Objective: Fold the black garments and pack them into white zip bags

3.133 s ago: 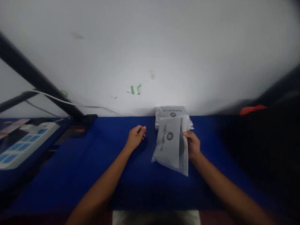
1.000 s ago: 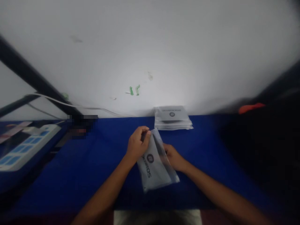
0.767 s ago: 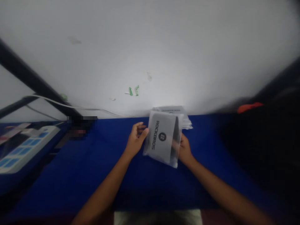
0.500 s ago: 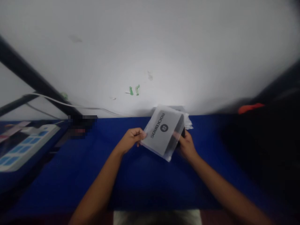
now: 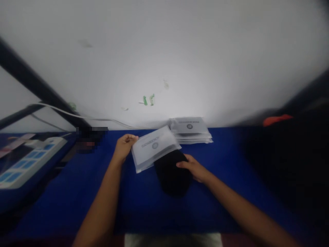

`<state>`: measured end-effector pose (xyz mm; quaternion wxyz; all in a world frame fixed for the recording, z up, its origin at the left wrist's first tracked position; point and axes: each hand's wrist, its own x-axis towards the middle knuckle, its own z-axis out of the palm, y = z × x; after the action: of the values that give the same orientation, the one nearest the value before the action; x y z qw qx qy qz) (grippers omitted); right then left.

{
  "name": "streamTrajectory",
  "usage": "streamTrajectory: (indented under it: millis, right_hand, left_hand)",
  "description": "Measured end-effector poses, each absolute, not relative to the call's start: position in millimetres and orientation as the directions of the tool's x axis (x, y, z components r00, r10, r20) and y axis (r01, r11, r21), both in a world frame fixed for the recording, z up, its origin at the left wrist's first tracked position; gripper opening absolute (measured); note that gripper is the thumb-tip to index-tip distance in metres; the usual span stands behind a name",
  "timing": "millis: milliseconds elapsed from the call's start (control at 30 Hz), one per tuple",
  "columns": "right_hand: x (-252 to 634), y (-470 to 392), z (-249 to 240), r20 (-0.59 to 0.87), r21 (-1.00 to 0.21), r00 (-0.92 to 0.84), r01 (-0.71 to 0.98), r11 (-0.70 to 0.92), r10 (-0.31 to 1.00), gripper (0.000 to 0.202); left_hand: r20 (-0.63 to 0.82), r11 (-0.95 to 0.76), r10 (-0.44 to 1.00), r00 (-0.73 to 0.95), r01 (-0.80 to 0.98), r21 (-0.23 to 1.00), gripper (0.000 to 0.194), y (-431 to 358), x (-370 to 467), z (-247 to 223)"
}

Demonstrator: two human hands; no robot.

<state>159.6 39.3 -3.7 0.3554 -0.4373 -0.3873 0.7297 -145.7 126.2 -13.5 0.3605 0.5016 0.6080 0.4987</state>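
Observation:
My left hand (image 5: 125, 146) pinches the upper left corner of a frosted plastic pouch (image 5: 151, 148) with ROCKBROS lettering and a round logo. Below and right of it, my right hand (image 5: 194, 167) grips a flat black item (image 5: 173, 175), thumb on top. The pouch's lower right edge overlaps the top of the black item; whether the item reaches inside cannot be made out. Behind them, against the wall, lies a stack of several similar pouches (image 5: 190, 127).
A power strip (image 5: 32, 161) with blue-marked sockets is at the left. A white cable (image 5: 100, 119) runs along the wall (image 5: 205, 61). An orange-red object (image 5: 277, 120) sits at the right, beside a dark mass. The table (image 5: 144, 206) has a blue surface.
My left hand has moved left with the pouch, which is turned and lies lower left. The black item in my right hand and the pouch stack now show clearly.

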Motion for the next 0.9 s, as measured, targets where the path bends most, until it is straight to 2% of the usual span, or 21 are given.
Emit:
streamTrajectory:
  millis: [67, 167, 300, 400, 467, 567, 667, 767, 900]
  right_hand:
    - [162, 39, -5, -0.485, -0.837, -0.379, -0.059, -0.543, 0.788, 0.036]
    - [169, 41, -6, -0.626, -0.747, -0.437, 0.099, -0.657, 0.646, 0.041]
    - [175, 43, -4, -0.656, -0.692, -0.546, 0.159, -0.704, 0.521, 0.039]
    - [176, 44, -2, -0.669, -0.680, -0.543, 0.170, -0.713, 0.508, 0.038]
    - [178, 45, -2, -0.669, -0.683, -0.544, 0.180, -0.708, 0.507, 0.036]
    - [179, 47, -2, -0.662, -0.697, -0.532, 0.178, -0.694, 0.528, 0.038]
    - [180, 49, -2, -0.609, -0.737, -0.550, 0.125, -0.665, 0.572, 0.041]
    - [182, 51, 0, -0.514, -0.797, -0.612, 0.082, -0.598, 0.601, 0.038]
    - [190, 57, 1, -0.420, -0.860, -0.653, 0.064, -0.506, 0.630, 0.038]
  left_hand:
    - [0.125, -0.005, 0.959, -0.256, 0.424, 0.906, 0.038, 129, -154, -19]
    - [0.211, 0.009, 0.946, -0.247, 0.668, 0.744, 0.031, 134, -166, -26]
    - [0.245, 0.061, 0.944, -0.221, 0.847, 0.527, 0.027, 132, -161, -23]
    - [0.268, 0.046, 0.955, -0.123, 0.960, 0.277, 0.039, 119, -137, -8]
    - [0.202, -0.020, 0.979, -0.012, 0.988, 0.154, 0.045, 106, -113, 3]
    - [0.046, -0.162, 0.986, 0.157, 0.976, 0.143, 0.053, 85, -82, 11]
    - [-0.068, -0.257, 0.960, 0.272, 0.952, 0.168, 0.051, 75, -69, 4]
    - [-0.085, -0.280, 0.950, 0.301, 0.940, 0.196, 0.045, 80, -72, -8]
    - [-0.018, -0.311, 0.944, 0.328, 0.910, 0.275, 0.043, 98, -83, -21]
